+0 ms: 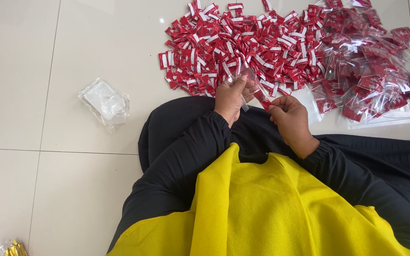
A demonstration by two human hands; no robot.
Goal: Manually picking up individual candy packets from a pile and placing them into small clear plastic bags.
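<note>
Hiding part of clear bag (246,90) and red sachet (263,99), both hands (262,111).

Two hands are showing in the view: one left hand (229,98) and one right hand (290,118). Between them they are holding one clear sleeve (245,87) and one red sachet (263,99). On the floor, two big heaps are lying: one heap of loose red sachets (233,45), too many for counting, and one heap of bagged sachets (368,61), also too many. One bundle of empty clear bags (104,102) is lying at the left. One small pack of gold pieces (11,248) is peeking in the corner.
</note>
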